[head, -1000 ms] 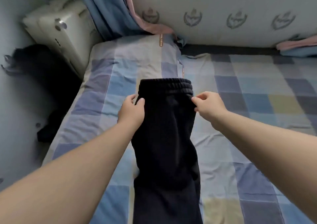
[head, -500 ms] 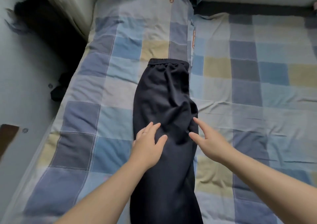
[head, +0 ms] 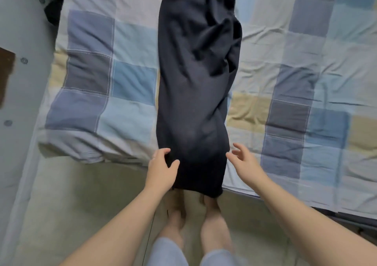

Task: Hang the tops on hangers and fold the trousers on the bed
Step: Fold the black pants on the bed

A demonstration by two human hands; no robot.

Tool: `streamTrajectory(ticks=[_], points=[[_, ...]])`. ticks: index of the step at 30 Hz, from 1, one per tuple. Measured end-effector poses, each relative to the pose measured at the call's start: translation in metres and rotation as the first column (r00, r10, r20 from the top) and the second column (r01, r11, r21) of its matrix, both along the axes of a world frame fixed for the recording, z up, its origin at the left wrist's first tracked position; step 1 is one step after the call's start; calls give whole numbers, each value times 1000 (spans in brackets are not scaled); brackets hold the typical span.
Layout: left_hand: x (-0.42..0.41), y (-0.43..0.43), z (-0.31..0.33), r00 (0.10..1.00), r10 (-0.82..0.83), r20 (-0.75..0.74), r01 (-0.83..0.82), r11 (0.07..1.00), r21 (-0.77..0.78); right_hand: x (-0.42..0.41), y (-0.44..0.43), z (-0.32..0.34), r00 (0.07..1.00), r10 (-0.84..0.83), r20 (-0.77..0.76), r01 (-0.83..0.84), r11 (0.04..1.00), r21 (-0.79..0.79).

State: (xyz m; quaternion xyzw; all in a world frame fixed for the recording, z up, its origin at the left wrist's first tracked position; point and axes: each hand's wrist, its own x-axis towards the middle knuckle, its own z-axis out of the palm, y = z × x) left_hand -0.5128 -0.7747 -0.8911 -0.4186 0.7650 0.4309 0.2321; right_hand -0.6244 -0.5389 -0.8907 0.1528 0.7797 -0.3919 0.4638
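Since both hands have slid from the waistband down to the leg ends, the fold looks abt to start. Dark navy soft-knit trousers (head: 193, 102) lie lengthwise on the blue-grey-yellow checked quilt bed (head: 91, 82), hems hanging over its near edge. Left hand (head: 161, 172) curls thumb & fingers round the left edge. Right hand (head: 245, 161) is just beside the right edge, fingers spread, gripping nothing.

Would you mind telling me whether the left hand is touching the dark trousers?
Touching. The head view shows the left hand pinching the dark trousers at their edge, between thumb and fingers.
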Motion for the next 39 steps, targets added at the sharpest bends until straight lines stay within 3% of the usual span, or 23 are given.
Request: streamTrajectory(ticks=[3,5,9,14,17,22,29,34,39], points=[[28,-8,-28,999,39,-16,-40,996,-85,39,6,-31,997,-59,50,57,997,46],[35,-13,-42,997,79,-5,-79,997,-5,55,4,-46,992,-101,78,101,995,2],[43,-16,-75,997,-57,52,43,971,234,78,-9,-72,971,-203,125,220,965,-142],[49,-17,-93,998,-48,44,32,949,313,99,-22,-87,954,-270,128,287,947,-142],[63,-19,-91,987,-107,117,59,933,355,118,-29,-81,949,-237,206,260,961,-93],[103,-24,-76,973,-147,176,69,919,388,149,-26,-61,943,-276,186,296,951,-94],[164,-5,-45,990,46,136,-89,940,331,211,5,-27,931,-295,216,317,945,-75],[200,14,-17,973,202,112,-227,926,301,252,24,-1,833,-513,206,542,830,-128],[236,38,29,951,298,84,-310,900,306,284,37,39,762,-598,246,639,756,-142]])
